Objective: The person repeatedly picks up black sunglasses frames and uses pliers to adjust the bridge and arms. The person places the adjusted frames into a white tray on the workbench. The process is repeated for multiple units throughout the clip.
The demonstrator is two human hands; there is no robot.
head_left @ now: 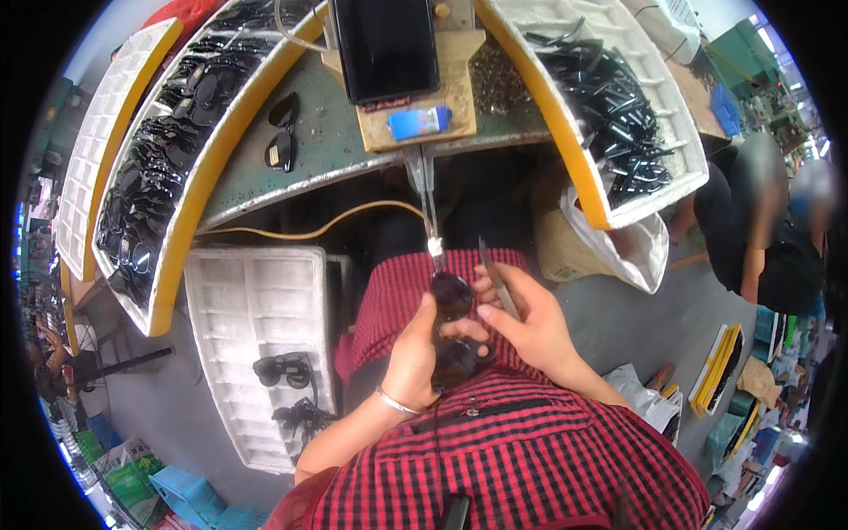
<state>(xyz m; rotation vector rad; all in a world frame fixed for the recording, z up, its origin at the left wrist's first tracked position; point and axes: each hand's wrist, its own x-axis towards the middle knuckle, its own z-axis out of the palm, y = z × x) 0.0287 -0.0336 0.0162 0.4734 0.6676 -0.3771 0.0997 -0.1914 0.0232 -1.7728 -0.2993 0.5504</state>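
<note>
My left hand (413,353) grips a black sunglasses front (452,299) held upright over my lap, a silver bangle on its wrist. My right hand (521,314) pinches the same front from the right and also holds a thin black temple arm (496,278) that points up. A tool tip (435,246) hanging from the bench edge sits right above the front's top. A red-and-black checked shirt covers my lap and chest below the hands.
A green bench (336,141) carries a dark tablet (386,46), a blue card (419,122) and a loose pair of sunglasses (282,132). White foam trays: sunglasses fronts at left (168,159), temple arms at right (618,106), a low tray (252,327) with two pairs. A person sits at right (760,238).
</note>
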